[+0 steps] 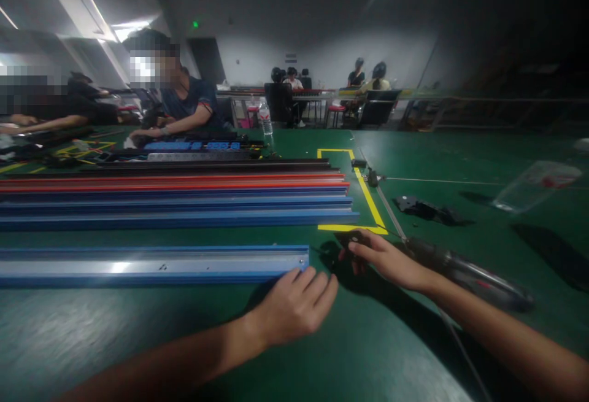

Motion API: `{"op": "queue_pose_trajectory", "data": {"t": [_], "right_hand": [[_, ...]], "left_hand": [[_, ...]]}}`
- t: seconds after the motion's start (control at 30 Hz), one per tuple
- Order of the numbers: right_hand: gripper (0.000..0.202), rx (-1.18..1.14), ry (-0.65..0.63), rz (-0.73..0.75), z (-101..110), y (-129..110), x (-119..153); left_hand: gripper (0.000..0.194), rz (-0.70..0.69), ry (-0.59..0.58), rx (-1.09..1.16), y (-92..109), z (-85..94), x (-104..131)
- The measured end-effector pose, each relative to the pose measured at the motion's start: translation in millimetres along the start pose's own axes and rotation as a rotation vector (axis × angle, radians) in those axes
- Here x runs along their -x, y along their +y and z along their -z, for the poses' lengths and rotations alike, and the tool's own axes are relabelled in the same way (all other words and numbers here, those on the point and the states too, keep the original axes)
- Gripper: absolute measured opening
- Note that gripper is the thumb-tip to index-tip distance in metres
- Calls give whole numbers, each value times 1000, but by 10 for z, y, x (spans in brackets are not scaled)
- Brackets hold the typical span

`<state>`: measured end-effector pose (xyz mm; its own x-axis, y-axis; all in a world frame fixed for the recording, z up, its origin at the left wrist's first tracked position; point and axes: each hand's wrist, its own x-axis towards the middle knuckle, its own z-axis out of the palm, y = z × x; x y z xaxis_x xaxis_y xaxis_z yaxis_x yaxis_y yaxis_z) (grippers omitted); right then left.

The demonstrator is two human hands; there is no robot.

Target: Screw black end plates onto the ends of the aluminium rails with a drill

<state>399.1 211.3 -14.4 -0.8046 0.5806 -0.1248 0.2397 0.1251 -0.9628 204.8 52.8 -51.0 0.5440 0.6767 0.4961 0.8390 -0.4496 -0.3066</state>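
A blue rail [257, 265] with a silver channel lies lengthwise across the left of the green table. At its right end my left hand [297, 304] curls its fingers over the near corner; the fingertips and thumb are hidden, so I cannot tell what they grip. Just right of that end, my right hand [380, 255] pinches a small black end piece [353, 238] between thumb and fingers, slightly above the table. Beside the right wrist lies a dark electric screwdriver [469, 270] with a cord, partly behind my forearm.
Several blue, red and black rails [184, 202] lie beyond, by yellow tape [370, 196]. Black parts [427, 208] and a tilted clear plastic cup [536, 187] are at right. A water bottle [265, 116] stands behind. A co-worker [193, 104] works across the table.
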Motion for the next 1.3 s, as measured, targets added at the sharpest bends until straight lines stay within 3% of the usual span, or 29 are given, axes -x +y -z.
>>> {"op": "queue_pose_trajectory", "data": {"t": [0.07,0.17,0.3,0.47,0.63,0.77,1.0,1.17,1.3], "right_hand": [[30,8,-23,0,21,12,9],[29,-18,-58,-22,48,12,14],[30,-50,-141,1,44,-25,15],[28,-53,-188,-38,-35,-140,36],[25,5,-269,-95,-120,-342,-20],[16,293,-320,66,-159,-400,-212],[11,374,-452,240,-327,-210,-632],[10,416,-450,358,-404,-113,-720],[11,442,-369,383,-461,-77,-654]], "left_hand": [[45,117,-30,-22,-199,28,76],[76,268,-224,7,-476,25,203],[79,301,-414,132,-654,-25,324],[75,327,-435,252,-694,-31,358],[76,343,-511,328,-811,91,449],[75,363,-586,393,-969,220,463],[77,267,-739,565,-1221,296,223],[77,222,-696,599,-1150,254,83],[74,284,-626,664,-1030,174,79]]}}
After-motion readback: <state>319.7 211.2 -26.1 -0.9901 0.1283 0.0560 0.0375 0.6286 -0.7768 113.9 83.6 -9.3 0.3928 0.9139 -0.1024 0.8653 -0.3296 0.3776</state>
